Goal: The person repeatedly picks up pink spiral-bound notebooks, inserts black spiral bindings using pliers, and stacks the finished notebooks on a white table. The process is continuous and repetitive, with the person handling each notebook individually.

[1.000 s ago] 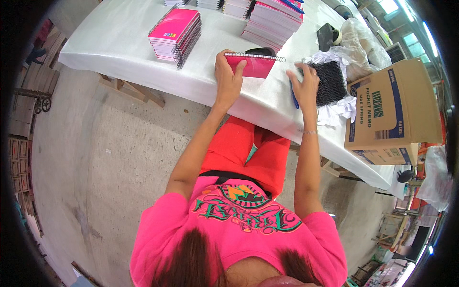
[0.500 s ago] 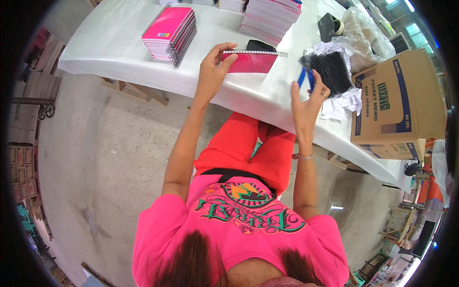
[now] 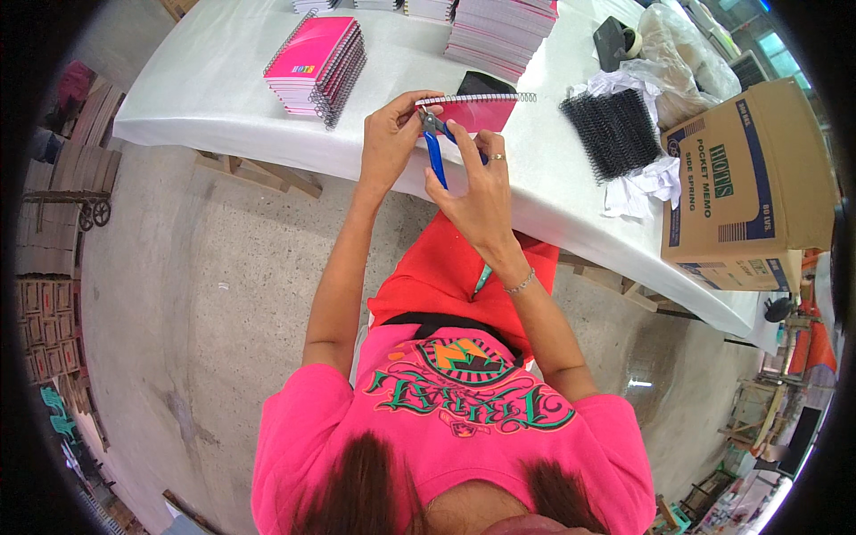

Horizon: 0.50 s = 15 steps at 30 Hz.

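My left hand [image 3: 392,134] grips the left end of a pink spiral notebook [image 3: 481,114], held up at the table's near edge with its wire coil [image 3: 486,96] along the top. In my right hand [image 3: 477,183] are blue-handled cutting pliers [image 3: 433,147], handles spread apart. Their jaws point up at the coil's left end, close to my left fingertips. Whether the jaws touch the wire is too small to tell. Behind the notebook lies a flat black object [image 3: 475,83], partly hidden.
Left on the white-covered table [image 3: 214,98] is a stack of pink spiral notebooks [image 3: 312,62]. A taller paper stack [image 3: 499,36] stands at the back. To the right are black coils [image 3: 611,134] on crumpled paper, a tape dispenser [image 3: 615,45], a plastic bag [image 3: 682,53] and a cardboard box [image 3: 753,178].
My right hand has moved left with the pliers, from beside the black coils to the notebook's left end. My left hand still holds the notebook in nearly the same place.
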Each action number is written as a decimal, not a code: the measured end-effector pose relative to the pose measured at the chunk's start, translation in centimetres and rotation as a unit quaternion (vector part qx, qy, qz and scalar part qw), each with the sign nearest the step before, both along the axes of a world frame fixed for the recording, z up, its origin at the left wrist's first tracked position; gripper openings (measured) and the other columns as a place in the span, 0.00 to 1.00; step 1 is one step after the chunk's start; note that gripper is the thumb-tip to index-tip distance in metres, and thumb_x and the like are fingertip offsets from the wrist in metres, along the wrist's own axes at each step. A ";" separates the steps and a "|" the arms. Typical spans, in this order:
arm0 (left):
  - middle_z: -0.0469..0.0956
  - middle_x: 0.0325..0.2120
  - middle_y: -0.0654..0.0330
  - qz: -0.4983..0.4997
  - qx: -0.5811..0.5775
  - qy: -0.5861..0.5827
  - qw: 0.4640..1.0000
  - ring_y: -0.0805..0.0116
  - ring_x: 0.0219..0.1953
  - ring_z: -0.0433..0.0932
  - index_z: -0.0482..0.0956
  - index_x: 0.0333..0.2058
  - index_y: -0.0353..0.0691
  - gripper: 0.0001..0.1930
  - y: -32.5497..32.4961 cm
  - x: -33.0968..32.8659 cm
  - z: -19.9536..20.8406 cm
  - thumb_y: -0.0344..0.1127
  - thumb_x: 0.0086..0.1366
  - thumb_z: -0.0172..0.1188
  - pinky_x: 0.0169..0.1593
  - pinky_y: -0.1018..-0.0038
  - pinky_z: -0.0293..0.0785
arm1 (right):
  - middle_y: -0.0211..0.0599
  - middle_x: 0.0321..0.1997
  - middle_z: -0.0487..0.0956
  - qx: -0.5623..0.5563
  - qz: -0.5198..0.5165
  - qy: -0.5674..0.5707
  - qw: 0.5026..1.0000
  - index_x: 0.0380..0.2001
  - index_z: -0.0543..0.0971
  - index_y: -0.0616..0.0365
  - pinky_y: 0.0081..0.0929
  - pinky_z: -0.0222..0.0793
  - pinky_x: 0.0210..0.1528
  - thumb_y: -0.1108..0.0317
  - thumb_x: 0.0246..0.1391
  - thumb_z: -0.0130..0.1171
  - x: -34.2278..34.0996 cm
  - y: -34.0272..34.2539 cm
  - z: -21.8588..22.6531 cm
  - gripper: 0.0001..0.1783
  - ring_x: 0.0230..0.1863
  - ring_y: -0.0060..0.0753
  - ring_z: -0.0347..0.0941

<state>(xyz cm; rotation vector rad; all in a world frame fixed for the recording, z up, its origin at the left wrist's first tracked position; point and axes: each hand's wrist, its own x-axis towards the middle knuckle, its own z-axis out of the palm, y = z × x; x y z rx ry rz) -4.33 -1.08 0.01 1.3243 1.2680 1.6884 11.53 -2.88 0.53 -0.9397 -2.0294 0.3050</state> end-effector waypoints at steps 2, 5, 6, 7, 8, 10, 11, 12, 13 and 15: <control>0.85 0.37 0.56 0.006 -0.010 0.004 1.000 0.76 0.40 0.82 0.80 0.49 0.34 0.13 -0.1 0.1 0.1 0.26 0.69 0.53 0.40 0.80 0.78 | 0.46 0.46 0.66 -0.005 0.003 0.008 1.000 0.60 0.72 0.56 0.38 0.71 0.44 0.67 0.44 0.70 0.0 0.0 -0.2 0.37 0.45 0.45 0.69; 0.85 0.36 0.57 0.021 -0.015 0.002 1.000 0.77 0.38 0.82 0.80 0.49 0.34 0.13 -0.2 0.4 0.1 0.26 0.68 0.53 0.39 0.80 0.78 | 0.45 0.45 0.67 -0.016 0.012 0.019 1.000 0.60 0.72 0.56 0.37 0.72 0.41 0.68 0.44 0.70 -0.1 0.0 -0.2 0.36 0.44 0.43 0.70; 0.85 0.36 0.57 0.027 -0.015 0.001 1.000 0.77 0.37 0.82 0.80 0.49 0.34 0.13 -0.2 0.5 0.1 0.26 0.68 0.53 0.39 0.80 0.78 | 0.45 0.45 0.67 -0.029 0.017 0.024 0.999 0.60 0.72 0.56 0.36 0.72 0.40 0.68 0.45 0.70 0.0 -0.1 -0.2 0.36 0.44 0.43 0.70; 0.86 0.35 0.57 0.037 -0.014 0.023 0.999 0.77 0.37 0.83 0.80 0.48 0.34 0.13 -0.3 0.5 0.1 0.25 0.68 0.53 0.38 0.80 0.78 | 0.45 0.44 0.67 -0.042 0.022 0.029 0.998 0.60 0.72 0.56 0.36 0.72 0.40 0.69 0.45 0.70 -0.1 -0.2 -0.2 0.36 0.44 0.43 0.71; 0.86 0.35 0.57 0.048 -0.013 0.045 0.998 0.77 0.36 0.83 0.80 0.48 0.34 0.13 -0.4 0.5 0.2 0.25 0.68 0.53 0.37 0.79 0.78 | 0.44 0.44 0.68 -0.036 0.022 0.023 0.999 0.60 0.72 0.57 0.35 0.72 0.40 0.68 0.47 0.69 0.0 -0.3 -0.2 0.34 0.42 0.42 0.72; 0.86 0.34 0.56 0.069 -0.003 0.082 0.994 0.77 0.34 0.83 0.80 0.47 0.34 0.12 -0.4 0.7 0.2 0.24 0.67 0.52 0.36 0.78 0.77 | 0.43 0.43 0.69 -0.021 0.020 0.010 1.000 0.59 0.72 0.60 0.34 0.73 0.39 0.68 0.51 0.67 0.0 -0.5 0.2 0.31 0.38 0.40 0.74; 0.86 0.33 0.55 0.080 0.006 0.096 0.992 0.76 0.33 0.83 0.80 0.47 0.34 0.12 -0.3 0.9 0.0 0.24 0.67 0.52 0.35 0.78 0.77 | 0.42 0.43 0.70 -0.182 0.071 0.108 0.975 0.58 0.71 0.61 0.33 0.74 0.40 0.66 0.54 0.65 0.0 -0.6 0.4 0.29 0.36 0.40 0.75; 0.86 0.33 0.55 0.091 0.015 0.110 0.990 0.76 0.32 0.83 0.80 0.46 0.34 0.12 -0.3 1.1 -0.1 0.24 0.66 0.52 0.34 0.77 0.77 | 0.42 0.42 0.71 -0.337 0.119 0.201 0.912 0.57 0.71 0.62 0.32 0.75 0.40 0.65 0.57 0.63 0.0 -0.7 0.8 0.27 0.34 0.39 0.76; 0.86 0.32 0.55 0.095 0.019 0.120 0.988 0.75 0.31 0.83 0.80 0.46 0.34 0.12 -0.2 1.4 0.0 0.24 0.66 0.52 0.34 0.77 0.77 | 0.42 0.42 0.73 -0.477 0.160 0.287 0.815 0.57 0.71 0.63 0.32 0.75 0.41 0.63 0.59 0.61 0.0 -0.7 1.2 0.25 0.32 0.39 0.76; 0.86 0.32 0.54 0.110 0.023 0.140 0.984 0.74 0.30 0.83 0.80 0.46 0.34 0.11 -0.8 1.6 0.3 0.24 0.66 0.52 0.33 0.77 0.76 | 0.41 0.41 0.74 -0.618 0.227 0.368 0.657 0.56 0.70 0.64 0.29 0.76 0.42 0.60 0.63 0.56 0.4 0.2 3.2 0.24 0.29 0.36 0.77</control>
